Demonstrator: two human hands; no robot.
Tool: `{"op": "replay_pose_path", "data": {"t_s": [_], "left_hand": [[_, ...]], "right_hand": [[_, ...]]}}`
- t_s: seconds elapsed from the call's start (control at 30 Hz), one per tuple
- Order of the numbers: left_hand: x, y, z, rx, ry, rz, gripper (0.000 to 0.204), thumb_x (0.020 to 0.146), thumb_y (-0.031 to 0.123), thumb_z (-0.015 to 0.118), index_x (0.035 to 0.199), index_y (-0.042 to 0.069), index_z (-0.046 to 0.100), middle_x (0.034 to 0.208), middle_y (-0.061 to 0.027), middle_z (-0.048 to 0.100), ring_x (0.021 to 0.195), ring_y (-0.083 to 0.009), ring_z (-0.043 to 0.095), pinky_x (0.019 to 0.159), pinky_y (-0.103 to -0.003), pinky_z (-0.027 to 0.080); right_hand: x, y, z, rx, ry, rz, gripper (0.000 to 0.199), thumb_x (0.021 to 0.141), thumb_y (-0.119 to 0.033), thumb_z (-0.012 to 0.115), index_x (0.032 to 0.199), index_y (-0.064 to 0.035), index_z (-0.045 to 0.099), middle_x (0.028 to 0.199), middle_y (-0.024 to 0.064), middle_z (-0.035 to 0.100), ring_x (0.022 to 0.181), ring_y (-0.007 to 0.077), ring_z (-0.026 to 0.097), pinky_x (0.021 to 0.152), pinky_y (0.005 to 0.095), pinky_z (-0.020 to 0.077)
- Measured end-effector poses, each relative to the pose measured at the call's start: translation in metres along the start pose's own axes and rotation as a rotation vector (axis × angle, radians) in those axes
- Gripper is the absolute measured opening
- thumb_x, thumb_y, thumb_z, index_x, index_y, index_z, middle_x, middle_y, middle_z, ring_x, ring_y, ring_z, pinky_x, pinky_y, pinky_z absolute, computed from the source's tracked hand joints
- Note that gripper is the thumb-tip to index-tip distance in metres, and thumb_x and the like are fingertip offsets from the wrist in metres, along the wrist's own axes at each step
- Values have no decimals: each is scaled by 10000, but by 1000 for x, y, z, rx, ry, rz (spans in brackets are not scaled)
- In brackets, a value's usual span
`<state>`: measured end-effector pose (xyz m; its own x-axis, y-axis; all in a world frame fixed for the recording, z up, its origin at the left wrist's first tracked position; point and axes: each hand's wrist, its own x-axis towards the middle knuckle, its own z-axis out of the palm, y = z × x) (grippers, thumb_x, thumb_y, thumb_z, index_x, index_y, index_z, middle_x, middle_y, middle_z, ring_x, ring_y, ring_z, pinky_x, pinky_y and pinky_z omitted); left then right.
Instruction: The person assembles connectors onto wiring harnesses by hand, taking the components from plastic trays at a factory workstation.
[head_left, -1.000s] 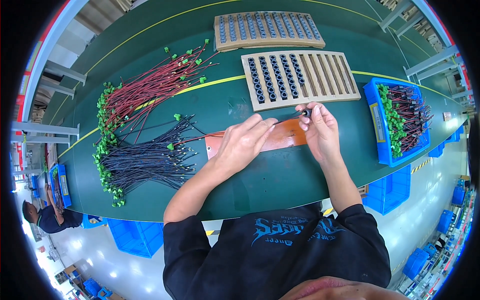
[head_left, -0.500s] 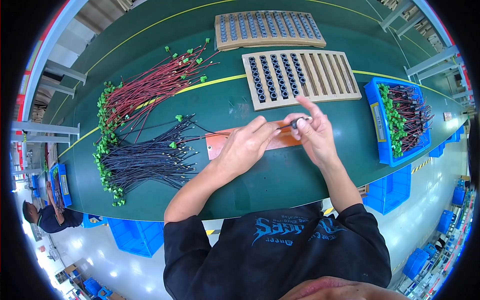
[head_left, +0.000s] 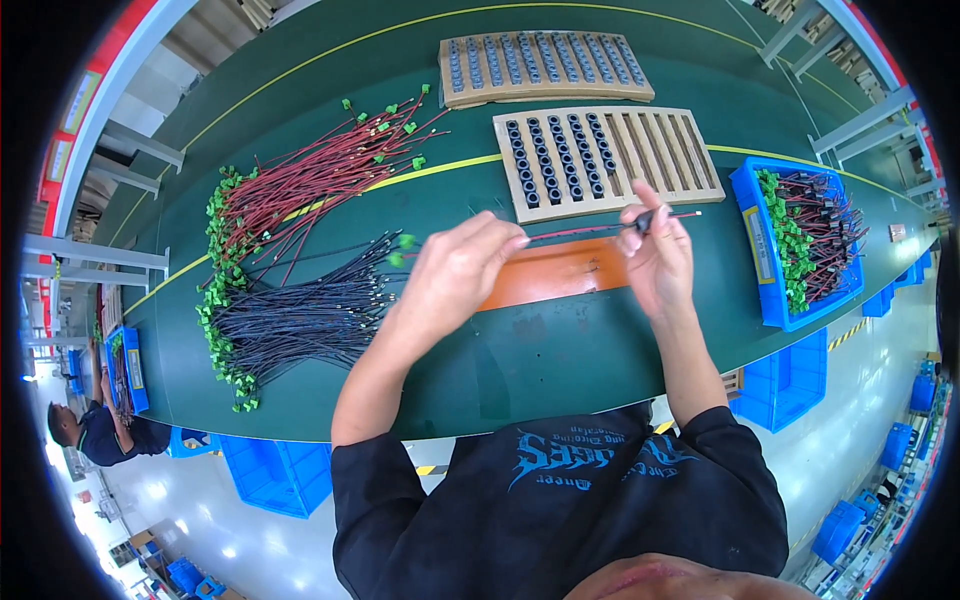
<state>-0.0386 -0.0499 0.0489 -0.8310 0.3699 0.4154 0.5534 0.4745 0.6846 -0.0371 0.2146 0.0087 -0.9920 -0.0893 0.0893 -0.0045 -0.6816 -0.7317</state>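
Two-handed, holds red and black wires [head_left: 580, 232] above an orange mat [head_left: 555, 275] on the green bench [head_left: 520, 375]. With the left hand [head_left: 455, 268], pinches the wires between thumb and fingers; with the right hand [head_left: 660, 250], pinches a black ring [head_left: 644, 222] near their far end, index finger raised, wire tip jutting out rightward. Through the ring or beside it: cannot tell. Beyond the mat, a slotted tan tray [head_left: 650, 208]; to the right, a blue bin [head_left: 830, 306].

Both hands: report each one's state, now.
Left hand: closed, pinching thin red and black wires.
Right hand: closed, thumb and finger gripping a small black cylindrical part.
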Motion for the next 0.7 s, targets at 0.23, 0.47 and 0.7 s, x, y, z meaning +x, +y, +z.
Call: {"op": "replay_pose_path", "data": {"t_s": [0.23,0.47,0.7], "left_hand": [[-17,6,-1,-176,-139,-119,134,906,86,698,978,-27,704,803,-146,663,700,-292,648,620,-358,492],[-45,0,-18,-282,-291,-239,167,911,133,704,1023,11,730,864,-138,715,785,-280,692,705,-354,533],[-77,-35,-34,-697,-94,-412,418,820,-31,775,1223,-6,663,1205,-110,605,1086,-214,664,957,-329,560]], "right_hand": [[-11,27,35,-154,-213,154,310,1079,-241,482,1245,-3,591,1004,107,644,775,153,571,716,295,491],[-14,46,43,-401,-483,250,252,1081,-191,472,1181,4,595,1038,112,667,921,165,648,811,301,527],[-13,62,29,-366,-350,206,251,1084,-195,465,1180,4,585,1053,116,659,937,176,646,864,323,532]]}}
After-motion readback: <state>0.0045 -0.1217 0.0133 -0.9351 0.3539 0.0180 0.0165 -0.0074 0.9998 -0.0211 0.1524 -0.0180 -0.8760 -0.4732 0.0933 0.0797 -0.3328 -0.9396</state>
